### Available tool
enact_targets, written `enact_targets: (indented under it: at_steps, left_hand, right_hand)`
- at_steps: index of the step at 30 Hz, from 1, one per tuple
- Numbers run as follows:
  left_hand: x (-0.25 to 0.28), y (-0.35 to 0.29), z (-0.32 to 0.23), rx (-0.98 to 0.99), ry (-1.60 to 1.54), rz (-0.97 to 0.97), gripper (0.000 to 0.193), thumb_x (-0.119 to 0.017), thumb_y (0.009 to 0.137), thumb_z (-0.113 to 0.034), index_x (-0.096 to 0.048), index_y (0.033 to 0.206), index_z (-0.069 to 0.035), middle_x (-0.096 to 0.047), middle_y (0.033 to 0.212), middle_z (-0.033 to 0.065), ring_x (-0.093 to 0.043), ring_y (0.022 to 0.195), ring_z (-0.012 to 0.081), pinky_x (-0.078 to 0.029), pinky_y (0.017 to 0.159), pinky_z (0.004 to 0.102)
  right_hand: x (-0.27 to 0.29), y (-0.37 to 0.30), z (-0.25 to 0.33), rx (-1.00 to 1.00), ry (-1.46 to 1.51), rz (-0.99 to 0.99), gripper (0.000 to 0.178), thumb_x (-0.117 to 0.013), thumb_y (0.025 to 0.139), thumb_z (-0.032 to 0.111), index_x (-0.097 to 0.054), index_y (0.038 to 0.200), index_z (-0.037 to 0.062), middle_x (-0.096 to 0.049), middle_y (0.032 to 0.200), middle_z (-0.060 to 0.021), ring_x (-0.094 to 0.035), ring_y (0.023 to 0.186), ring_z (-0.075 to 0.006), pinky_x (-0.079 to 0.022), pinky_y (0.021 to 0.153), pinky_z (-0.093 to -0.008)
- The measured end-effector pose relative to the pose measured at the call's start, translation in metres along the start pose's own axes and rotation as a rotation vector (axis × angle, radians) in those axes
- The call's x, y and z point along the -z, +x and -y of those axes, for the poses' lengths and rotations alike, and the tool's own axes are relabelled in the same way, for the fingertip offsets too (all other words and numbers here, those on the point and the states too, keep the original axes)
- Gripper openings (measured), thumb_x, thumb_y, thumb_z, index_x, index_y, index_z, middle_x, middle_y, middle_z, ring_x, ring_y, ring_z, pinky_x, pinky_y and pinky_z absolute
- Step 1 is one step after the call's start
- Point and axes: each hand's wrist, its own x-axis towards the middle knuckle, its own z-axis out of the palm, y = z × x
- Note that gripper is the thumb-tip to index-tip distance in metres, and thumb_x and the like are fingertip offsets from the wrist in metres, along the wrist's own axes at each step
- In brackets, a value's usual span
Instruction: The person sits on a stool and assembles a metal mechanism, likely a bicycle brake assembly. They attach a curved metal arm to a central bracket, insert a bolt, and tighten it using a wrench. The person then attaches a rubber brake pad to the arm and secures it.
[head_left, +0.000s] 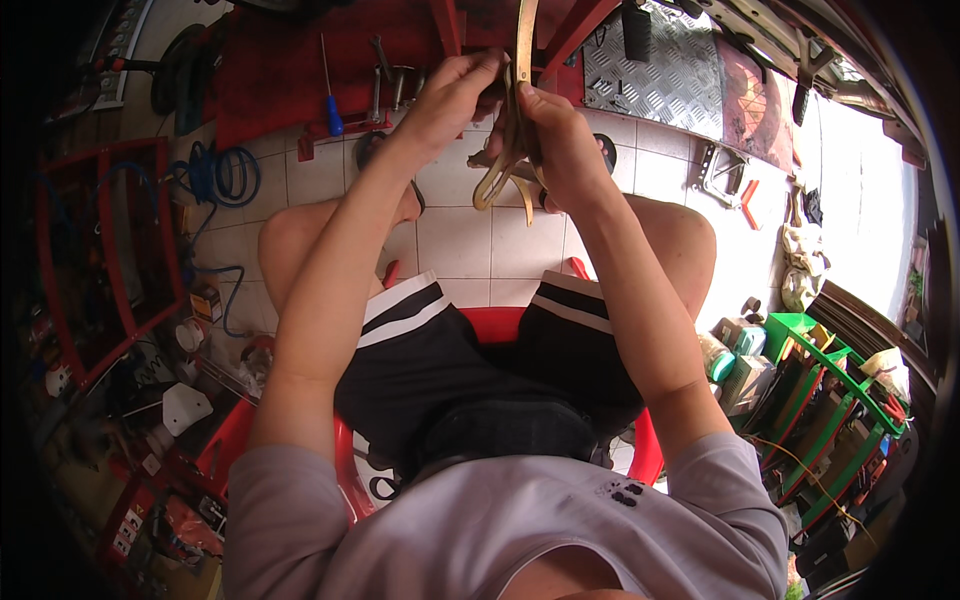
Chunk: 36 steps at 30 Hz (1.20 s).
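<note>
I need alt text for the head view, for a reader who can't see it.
A seated person's left hand and right hand hold a tan, looped strip-like part above a white tiled floor. Beyond them lie a blue-handled screwdriver, a red mat and a patterned metal plate.
</note>
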Motion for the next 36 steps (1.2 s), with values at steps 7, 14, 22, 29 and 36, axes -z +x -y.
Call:
enact_targets:
  at_steps: [7,14,22,29,36]
  left_hand:
    - [0.015,0.008,0.01,-0.108,-0.006,0.17,0.025,-0.045,0.097,-0.029,-0.06,0.092,-0.01,-0.052,0.077,-0.0071,-0.043,0.069,0.0008,-0.034,0.061,0.018]
    - [0.001,0.003,0.004,-0.058,-0.006,-0.012,0.021,-0.045,0.096,-0.026,-0.057,0.095,-0.009,-0.053,0.081,-0.0053,-0.046,0.073,0.0019,-0.037,0.063,0.0209]
    - [0.008,0.007,0.01,-0.14,0.065,0.116,0.019,-0.042,0.096,-0.02,-0.056,0.1,-0.007,-0.052,0.08,-0.0051,-0.045,0.07,0.0028,-0.035,0.061,0.0188]
    - [0.011,0.008,0.01,-0.07,0.079,0.063,0.023,-0.043,0.097,-0.023,-0.059,0.094,-0.007,-0.052,0.077,-0.0057,-0.043,0.067,0.0023,-0.034,0.059,0.0179]
    - [0.003,0.006,0.008,-0.15,-0.021,0.073,0.022,-0.044,0.097,-0.023,-0.059,0.093,-0.008,-0.053,0.078,-0.0054,-0.044,0.068,0.0017,-0.035,0.059,0.0184]
  right_hand:
    - [-0.001,0.0,-0.003,-0.012,0.05,0.009,0.035,-0.035,0.098,0.028,-0.056,0.097,0.0,-0.061,0.077,-0.0095,-0.06,0.067,-0.0175,-0.048,0.064,-0.0297]
    - [0.003,0.002,-0.005,-0.007,0.084,-0.008,0.036,-0.037,0.098,0.028,-0.058,0.097,-0.0003,-0.061,0.078,-0.0087,-0.06,0.066,-0.0156,-0.048,0.06,-0.0282]
    - [0.0,0.001,-0.001,-0.022,0.004,-0.01,0.036,-0.03,0.098,0.028,-0.054,0.096,0.0018,-0.061,0.072,-0.0121,-0.058,0.066,-0.0206,-0.047,0.07,-0.032]
    - [-0.002,0.0,-0.001,-0.031,-0.002,-0.015,0.036,-0.03,0.098,0.029,-0.054,0.095,0.0021,-0.061,0.072,-0.0122,-0.058,0.066,-0.0205,-0.047,0.069,-0.0321]
    - [-0.003,-0.001,0.003,-0.035,0.014,-0.042,0.036,-0.031,0.098,0.031,-0.053,0.094,0.0027,-0.061,0.072,-0.0118,-0.058,0.066,-0.0205,-0.047,0.069,-0.032]
